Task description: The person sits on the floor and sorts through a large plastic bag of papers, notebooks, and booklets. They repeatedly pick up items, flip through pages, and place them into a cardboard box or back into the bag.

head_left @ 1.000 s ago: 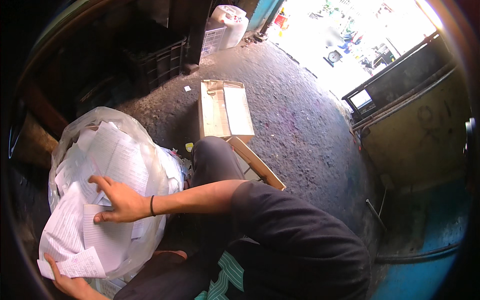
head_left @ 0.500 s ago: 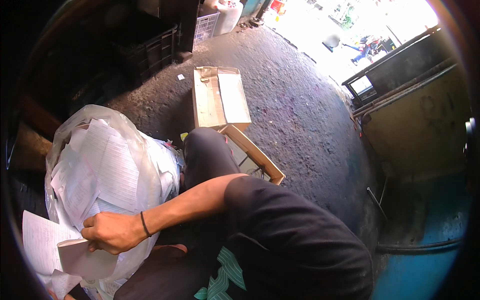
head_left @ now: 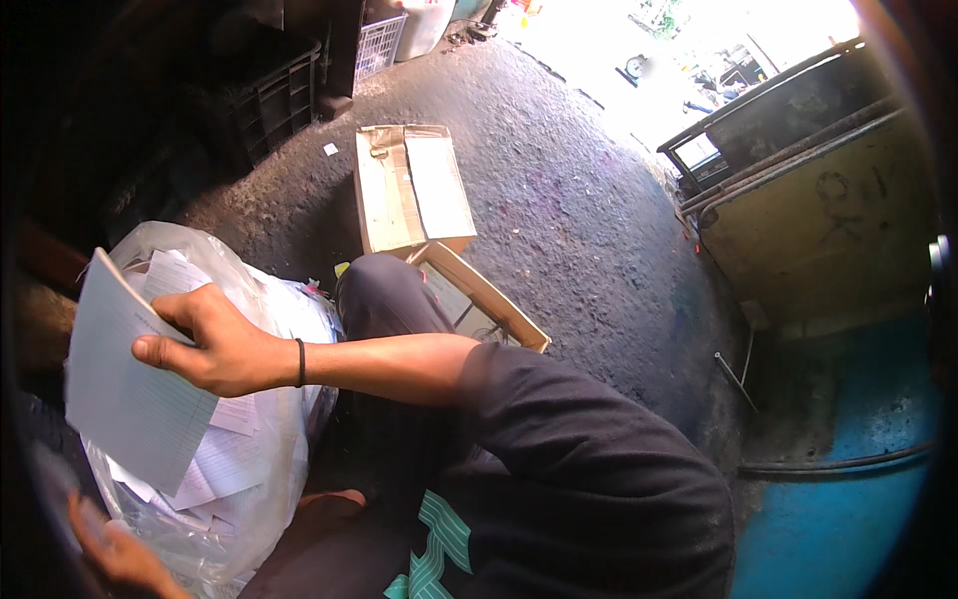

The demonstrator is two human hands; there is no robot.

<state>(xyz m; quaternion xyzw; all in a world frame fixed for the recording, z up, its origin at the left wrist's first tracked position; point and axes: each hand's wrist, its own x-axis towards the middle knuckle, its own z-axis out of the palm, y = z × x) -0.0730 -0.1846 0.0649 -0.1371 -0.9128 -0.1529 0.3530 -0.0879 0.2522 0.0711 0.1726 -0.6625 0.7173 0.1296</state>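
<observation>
My right hand is closed around the edge of a thin notebook, thumb on its pale, finely ruled front face. The notebook is tilted over a large clear plastic bag filled with loose lined paper sheets. At the lower left, my left hand is smeared by motion, beside the bag. Its fingers look apart, and I see nothing in them. A black band circles my right wrist.
A cardboard box stands on the rough dark floor beyond my knee, with an open carton against it. Dark plastic crates stand at the far left, a white crate behind them. A blue and yellowish wall borders the right.
My right hand has risen from low beside the bag, carrying the notebook up and turning its ruled face into view. My left hand has come further into view, away from the papers.
</observation>
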